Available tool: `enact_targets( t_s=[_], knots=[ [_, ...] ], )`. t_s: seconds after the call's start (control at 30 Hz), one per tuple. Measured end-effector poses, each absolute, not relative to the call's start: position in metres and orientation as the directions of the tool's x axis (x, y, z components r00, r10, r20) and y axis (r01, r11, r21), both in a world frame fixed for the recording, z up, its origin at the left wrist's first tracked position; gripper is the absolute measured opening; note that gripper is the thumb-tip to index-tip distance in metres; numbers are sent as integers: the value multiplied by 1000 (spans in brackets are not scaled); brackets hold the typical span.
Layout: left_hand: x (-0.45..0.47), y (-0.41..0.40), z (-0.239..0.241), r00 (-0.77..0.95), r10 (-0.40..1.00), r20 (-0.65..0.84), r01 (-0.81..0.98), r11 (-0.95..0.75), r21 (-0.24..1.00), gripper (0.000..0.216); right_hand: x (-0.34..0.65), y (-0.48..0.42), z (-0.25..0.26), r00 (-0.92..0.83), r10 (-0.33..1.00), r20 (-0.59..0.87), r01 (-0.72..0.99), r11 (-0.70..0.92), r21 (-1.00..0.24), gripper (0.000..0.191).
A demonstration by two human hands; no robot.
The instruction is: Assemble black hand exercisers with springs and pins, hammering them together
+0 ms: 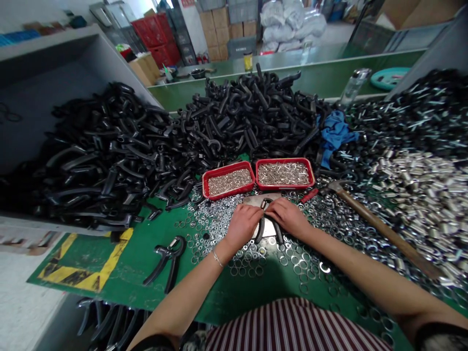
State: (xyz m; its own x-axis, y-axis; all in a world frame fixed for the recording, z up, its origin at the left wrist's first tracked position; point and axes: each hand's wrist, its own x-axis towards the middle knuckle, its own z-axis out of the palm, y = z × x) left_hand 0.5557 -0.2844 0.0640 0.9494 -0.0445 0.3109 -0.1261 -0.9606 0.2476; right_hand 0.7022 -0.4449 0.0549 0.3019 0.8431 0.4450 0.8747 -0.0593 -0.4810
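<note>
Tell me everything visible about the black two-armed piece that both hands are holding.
The black two-armed piece looks like matte plastic. Two curved handles spread downward from a joined top, toward the person. It lies flat on a pale metal plate on the green table, among loose silver washers. The left hand and right hand pinch its top end; that joint is mostly hidden.

Black plastic handles (109, 156), two red trays (228, 179), green table mat (139, 265), blue cloth (336, 132), red-and-white striped apron (292, 326), yellow-black hazard tape (91, 263)
</note>
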Motion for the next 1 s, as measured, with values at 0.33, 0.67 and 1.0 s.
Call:
enact_targets(
  t_s=[0.33, 0.67, 1.0],
  knots=[
    [571, -287, 77, 964, 150, 219, 65, -933, 353, 20, 704, -443, 47, 227, 849, 477, 921, -29, -387, 18],
    [575, -293, 85, 976, -17, 217, -34, -997, 72, 21, 706, -449, 54, 134, 907, 400, 943, 8, -332, 24],
    [575, -291, 89, 971, -213, 110, -210, -977, -44, 23, 744, -545, 88, 359, 866, 349, 924, -275, -266, 29]
  ],
)
